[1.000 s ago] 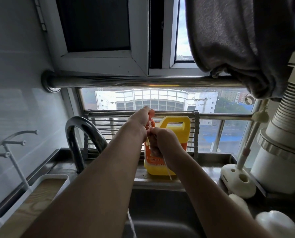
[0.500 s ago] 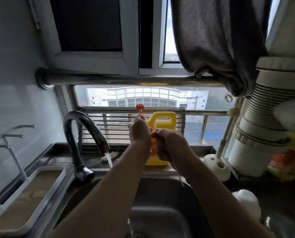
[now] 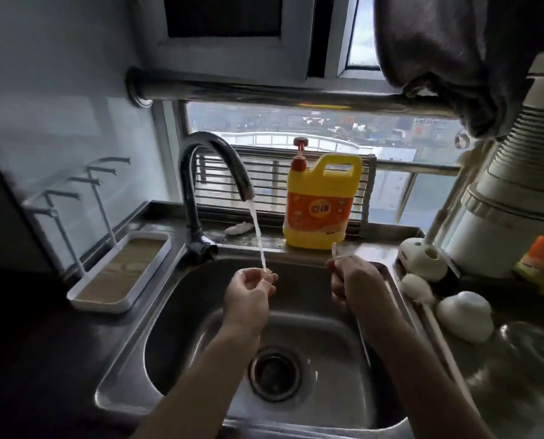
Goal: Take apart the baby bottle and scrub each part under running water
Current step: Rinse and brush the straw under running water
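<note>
Water runs from the dark curved faucet (image 3: 213, 172) in a thin stream (image 3: 258, 236) into the steel sink (image 3: 188, 312). My left hand (image 3: 248, 296) is under the stream, palm up, fingers loosely curled; I see nothing in it. My right hand (image 3: 353, 283) is to the right of the stream, above the sink's right side. It grips a thin white stick (image 3: 334, 250) whose tip pokes up from the fist; the rest is hidden. A white domed bottle part (image 3: 464, 315) lies on the right counter.
A yellow dish soap jug (image 3: 319, 204) with a red pump stands on the ledge behind the sink. At the right are a white brush stand (image 3: 422, 258) and a sponge brush (image 3: 416, 288). A drying rack tray (image 3: 121, 274) sits at the left. A grey cloth (image 3: 454, 52) hangs overhead.
Both hands have come down from the soap jug's pump to the sink. My left hand went under the running water; my right hand, still holding the stick, moved right.
</note>
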